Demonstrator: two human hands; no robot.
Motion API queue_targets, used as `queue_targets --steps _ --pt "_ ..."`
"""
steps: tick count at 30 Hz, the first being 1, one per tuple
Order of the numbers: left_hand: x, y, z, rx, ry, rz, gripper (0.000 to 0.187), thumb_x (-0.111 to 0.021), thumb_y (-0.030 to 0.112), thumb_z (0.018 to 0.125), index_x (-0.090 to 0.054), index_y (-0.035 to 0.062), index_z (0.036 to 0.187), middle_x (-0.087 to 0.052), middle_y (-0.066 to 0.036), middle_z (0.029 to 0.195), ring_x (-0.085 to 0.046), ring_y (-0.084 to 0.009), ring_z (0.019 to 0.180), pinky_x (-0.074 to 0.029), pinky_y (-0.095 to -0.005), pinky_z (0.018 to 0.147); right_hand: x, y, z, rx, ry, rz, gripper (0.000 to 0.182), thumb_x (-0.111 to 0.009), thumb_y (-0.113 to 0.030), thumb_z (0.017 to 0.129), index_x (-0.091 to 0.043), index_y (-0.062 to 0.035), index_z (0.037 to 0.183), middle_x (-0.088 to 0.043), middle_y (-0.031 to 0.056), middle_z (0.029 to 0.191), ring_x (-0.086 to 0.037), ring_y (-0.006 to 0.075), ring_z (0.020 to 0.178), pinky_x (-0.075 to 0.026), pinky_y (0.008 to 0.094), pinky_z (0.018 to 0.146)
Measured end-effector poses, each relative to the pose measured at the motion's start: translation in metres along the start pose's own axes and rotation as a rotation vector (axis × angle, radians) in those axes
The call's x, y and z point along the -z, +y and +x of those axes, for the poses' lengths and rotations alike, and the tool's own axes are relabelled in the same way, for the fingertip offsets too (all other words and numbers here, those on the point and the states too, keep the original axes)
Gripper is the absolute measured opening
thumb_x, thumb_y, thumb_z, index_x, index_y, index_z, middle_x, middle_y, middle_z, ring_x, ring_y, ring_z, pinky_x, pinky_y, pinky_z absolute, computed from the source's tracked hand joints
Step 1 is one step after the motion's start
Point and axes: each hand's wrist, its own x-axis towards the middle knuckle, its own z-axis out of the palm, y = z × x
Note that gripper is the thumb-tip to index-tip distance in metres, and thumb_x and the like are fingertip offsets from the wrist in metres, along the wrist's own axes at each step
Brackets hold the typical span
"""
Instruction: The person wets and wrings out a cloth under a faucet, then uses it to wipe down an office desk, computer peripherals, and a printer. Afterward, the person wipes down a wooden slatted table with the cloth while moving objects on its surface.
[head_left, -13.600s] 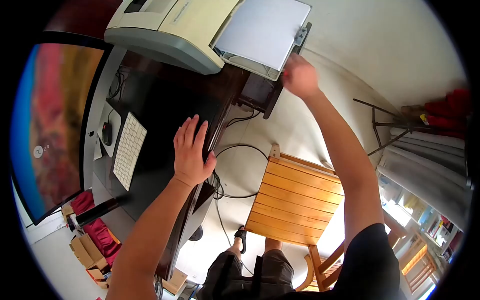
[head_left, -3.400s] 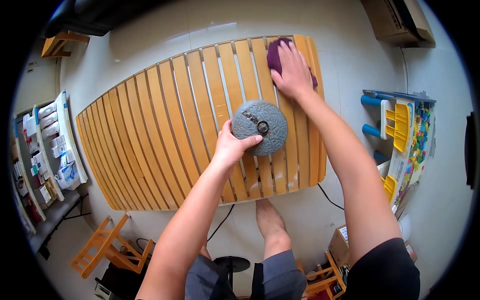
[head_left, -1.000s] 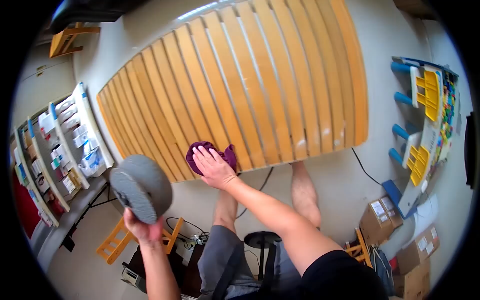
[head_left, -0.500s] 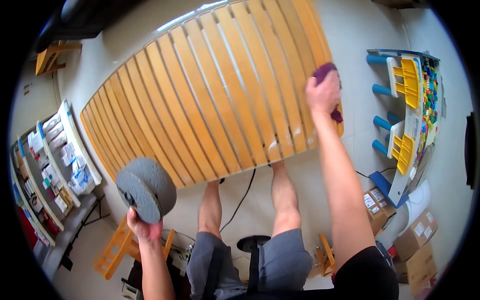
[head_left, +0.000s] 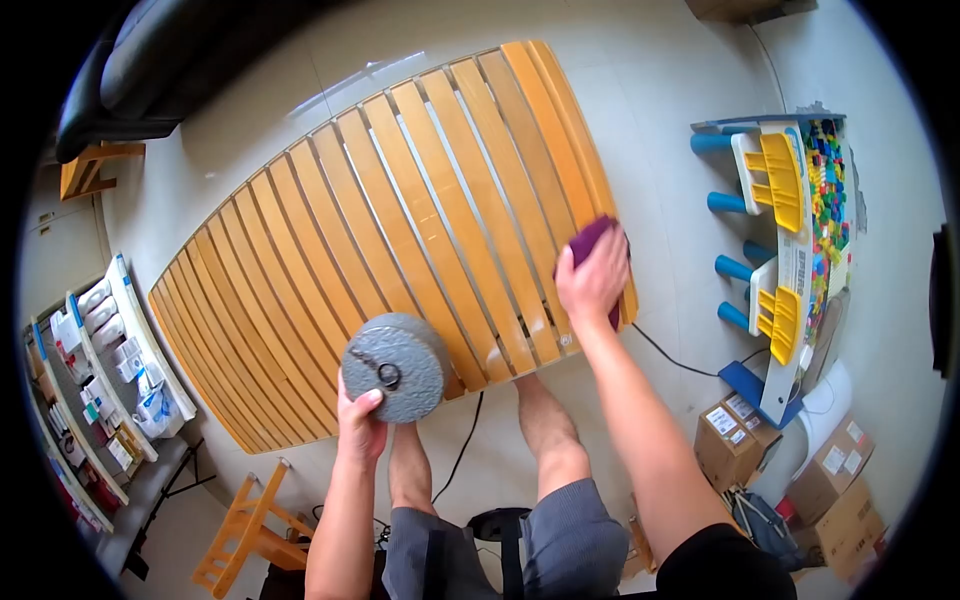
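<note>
My left hand (head_left: 361, 425) grips a grey, rough-surfaced round drum-like object (head_left: 415, 385) at its lower left rim, thumb on its flat face. A small dark ring shows on that face; its exact kind I cannot make out. The object is held over the near edge of a slatted wooden table (head_left: 300, 225). On the table's right end, my right hand (head_left: 597, 281) lies over a dark purple cloth (head_left: 592, 238), pressing it against the wood. Part of the cloth sticks out beyond the fingers and below the palm.
To the right stands a toy-brick table (head_left: 828, 200) with yellow-and-blue seats (head_left: 775, 180). Cardboard boxes (head_left: 735, 440) sit below it. Shelves (head_left: 130, 340) line the left, near a small wooden chair (head_left: 245, 530). A black cable (head_left: 462, 450) runs across the floor between my legs.
My left hand has brought the grey object rightward to the table's near edge and turned its flat face up. My right hand and the cloth have slid toward me along the table's right end.
</note>
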Motion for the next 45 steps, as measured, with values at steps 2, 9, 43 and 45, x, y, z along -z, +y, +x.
queue_targets --steps 2,9,43,45 --pt "-0.015 -0.011 0.008 0.000 0.007 0.010 0.075 -0.073 0.016 0.063 -0.039 0.0052 0.129 -0.051 -0.009 0.119 -0.049 -0.0236 0.113 -0.038 -0.0374 0.102 -0.010 -0.033 0.055 0.065 -0.037 -0.006 0.076 -0.057 -0.039 0.080 -0.033 0.0065 0.137 -0.033 0.0297 0.143 -0.033 0.0441 0.131 -0.026 0.0546 0.108" --pt "-0.034 -0.034 0.004 -0.003 0.065 -0.038 0.082 -0.076 0.012 0.060 -0.035 0.0057 0.131 -0.050 -0.009 0.120 -0.049 -0.0247 0.114 -0.038 -0.0371 0.102 -0.046 -0.136 0.222 0.205 0.058 0.044 0.064 -0.055 -0.040 0.080 -0.044 0.0044 0.125 -0.046 0.0249 0.127 -0.042 0.0405 0.122 -0.038 0.0506 0.099" --pt "-0.140 -0.072 0.074 -0.107 0.028 0.378 0.085 -0.079 0.006 0.069 -0.033 0.0009 0.141 -0.043 -0.007 0.129 -0.045 -0.0211 0.122 -0.036 -0.0340 0.106 -0.069 -0.105 0.284 0.508 0.008 0.312 0.061 -0.054 -0.044 0.080 -0.050 -0.0088 0.130 -0.053 0.0119 0.132 -0.047 0.0322 0.124 -0.038 0.0405 0.103" --pt "-0.144 -0.074 0.073 -0.149 0.035 0.358 0.086 -0.078 0.005 0.071 -0.031 0.0010 0.142 -0.041 -0.009 0.130 -0.044 -0.0216 0.123 -0.036 -0.0342 0.106 -0.049 -0.119 0.255 0.663 -0.060 0.210 0.065 -0.055 -0.042 0.081 -0.045 -0.0056 0.135 -0.043 0.0120 0.142 -0.036 0.0329 0.133 -0.030 0.0428 0.109"
